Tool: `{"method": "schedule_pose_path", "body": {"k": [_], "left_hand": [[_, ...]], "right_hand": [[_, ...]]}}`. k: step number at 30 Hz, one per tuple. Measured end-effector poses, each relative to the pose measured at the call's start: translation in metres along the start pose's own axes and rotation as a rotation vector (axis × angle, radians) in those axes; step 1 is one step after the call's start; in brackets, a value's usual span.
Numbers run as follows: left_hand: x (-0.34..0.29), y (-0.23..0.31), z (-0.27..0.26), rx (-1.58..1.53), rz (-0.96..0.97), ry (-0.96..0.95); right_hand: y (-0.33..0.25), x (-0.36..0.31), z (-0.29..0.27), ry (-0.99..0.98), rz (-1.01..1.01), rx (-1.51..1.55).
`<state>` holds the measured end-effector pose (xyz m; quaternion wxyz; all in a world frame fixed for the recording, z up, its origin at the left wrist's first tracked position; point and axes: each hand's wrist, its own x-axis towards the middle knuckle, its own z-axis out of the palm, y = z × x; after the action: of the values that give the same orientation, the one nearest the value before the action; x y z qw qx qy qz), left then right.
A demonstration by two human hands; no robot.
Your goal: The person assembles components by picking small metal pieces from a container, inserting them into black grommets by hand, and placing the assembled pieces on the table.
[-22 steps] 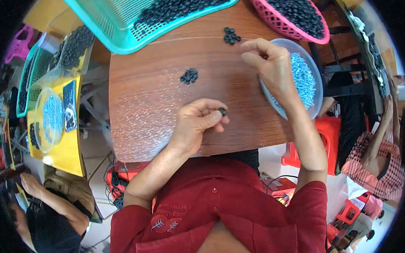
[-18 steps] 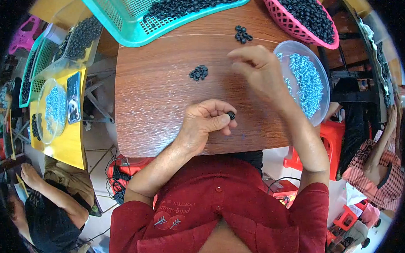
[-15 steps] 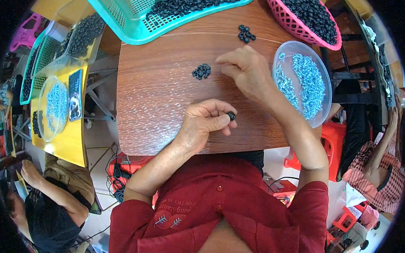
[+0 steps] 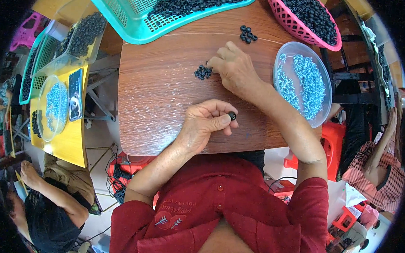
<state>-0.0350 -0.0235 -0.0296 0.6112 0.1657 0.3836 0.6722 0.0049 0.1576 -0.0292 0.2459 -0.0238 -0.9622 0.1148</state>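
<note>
My left hand (image 4: 202, 124) is above the near part of the brown table, a small round black piece (image 4: 232, 116) pinched between its thumb and fingers. A hole or ring shows in the piece's face. Farther off, my right hand (image 4: 235, 69) reaches in with bent fingers drawn together. Its fingertips are at the right edge of a small pile of black parts (image 4: 201, 72); what they grip, if anything, is hidden. Several rounder black pieces (image 4: 247, 34) lie in a cluster beyond that hand.
A clear round tub (image 4: 275, 73) of shiny blue-silver small parts stands at the right. Behind are a turquoise basket (image 4: 138, 38) and a pink basket (image 4: 290, 26), both with black pieces. Someone in black (image 4: 52, 210) sits at a yellow table (image 4: 77, 142) on the left.
My right hand has moved left to the small pile, and its fingers have bent in. My left hand keeps the round black piece in nearly the same spot.
</note>
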Motion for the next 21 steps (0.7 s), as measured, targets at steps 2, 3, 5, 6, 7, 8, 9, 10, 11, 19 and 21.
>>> {"method": "schedule_pose_path", "body": {"k": [2,3,5,6,7,8,9,10,11,19,21], "left_hand": [[-0.001,-0.001,0.000,-0.001,0.003,0.000],[-0.001,-0.001,-0.001,0.003,0.008,-0.005],[0.000,-0.003,-0.002,0.008,0.012,-0.012],[0.000,-0.004,-0.002,0.007,0.018,-0.016],[0.000,-0.004,-0.002,0.005,0.023,-0.020],[-0.001,-0.004,-0.002,0.006,0.022,-0.021],[0.000,-0.003,-0.001,0.005,0.020,-0.018],[0.000,-0.003,-0.001,0.005,0.017,-0.016],[0.001,-0.002,-0.001,0.004,0.014,-0.020],[0.006,0.001,0.014,-0.115,0.027,0.067],[0.007,0.002,0.020,-0.108,0.013,0.070]], "right_hand": [[0.001,-0.001,0.000,-0.035,0.031,0.050],[0.001,-0.002,-0.001,-0.035,0.032,0.048],[0.001,-0.005,-0.003,0.008,0.083,0.109],[0.001,-0.006,-0.005,0.009,0.084,0.109],[0.002,-0.009,-0.008,-0.010,0.116,0.123],[0.003,-0.012,-0.012,-0.029,0.148,0.137],[0.002,-0.014,-0.017,-0.029,0.151,0.135],[-0.001,-0.016,-0.025,-0.035,0.221,0.220],[-0.005,-0.019,-0.032,-0.041,0.291,0.304],[-0.037,-0.058,-0.074,0.055,0.737,0.839],[-0.044,-0.067,-0.080,0.104,0.764,0.934]]}}
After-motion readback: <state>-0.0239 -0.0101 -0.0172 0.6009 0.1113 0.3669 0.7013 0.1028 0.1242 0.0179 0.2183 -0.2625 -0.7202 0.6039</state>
